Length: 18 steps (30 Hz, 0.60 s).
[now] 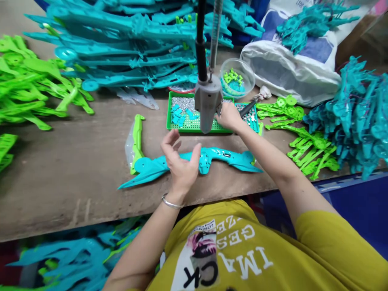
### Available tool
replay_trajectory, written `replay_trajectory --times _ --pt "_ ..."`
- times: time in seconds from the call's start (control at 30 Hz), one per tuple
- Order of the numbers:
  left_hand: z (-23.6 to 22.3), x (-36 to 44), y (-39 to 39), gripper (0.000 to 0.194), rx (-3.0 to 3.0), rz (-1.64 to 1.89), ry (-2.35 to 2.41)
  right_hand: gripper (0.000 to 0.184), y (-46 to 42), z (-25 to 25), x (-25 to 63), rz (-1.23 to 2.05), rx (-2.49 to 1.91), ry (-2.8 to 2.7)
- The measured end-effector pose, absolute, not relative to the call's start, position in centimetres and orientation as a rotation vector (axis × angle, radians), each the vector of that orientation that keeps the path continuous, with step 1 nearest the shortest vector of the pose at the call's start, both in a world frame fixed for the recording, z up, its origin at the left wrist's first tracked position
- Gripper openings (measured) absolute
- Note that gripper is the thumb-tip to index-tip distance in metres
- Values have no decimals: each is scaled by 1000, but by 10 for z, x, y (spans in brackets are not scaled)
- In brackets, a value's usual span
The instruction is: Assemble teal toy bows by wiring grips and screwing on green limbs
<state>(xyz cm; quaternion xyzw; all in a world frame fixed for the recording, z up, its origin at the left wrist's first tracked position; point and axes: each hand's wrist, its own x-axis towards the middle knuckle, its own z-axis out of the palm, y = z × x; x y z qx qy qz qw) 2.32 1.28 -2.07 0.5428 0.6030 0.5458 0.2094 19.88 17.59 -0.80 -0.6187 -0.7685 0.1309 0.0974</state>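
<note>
Left hand [181, 165] open, fingers spread, over the glossy teal moulded plastic bow-shaped part [220, 158] lying flat on the wooden table [60, 190]. Right hand [229, 116], fingers bunched, at the green perforated tray [194, 128] of silver screws [182, 104], beside the hanging grey electric screwdriver [207, 103]; can't tell if it's pinching anything.

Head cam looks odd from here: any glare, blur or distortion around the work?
Head view: lighting is bright and even, with glossy highlights on the teal plastic part; the hanging grey tool hides part of the green tray; wide-angle distortion seems to slant the table edge.
</note>
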Motion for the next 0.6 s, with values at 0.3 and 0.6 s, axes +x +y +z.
replay_trajectory --times 0.3,0.6 --pt "-19 36 4 23 1733 1223 1509 20 153 12 232 555 -1681 -1896" --pt "-19 57 3 31 1981 1096 1222 29 34 5 233 1206 -1428 -1258"
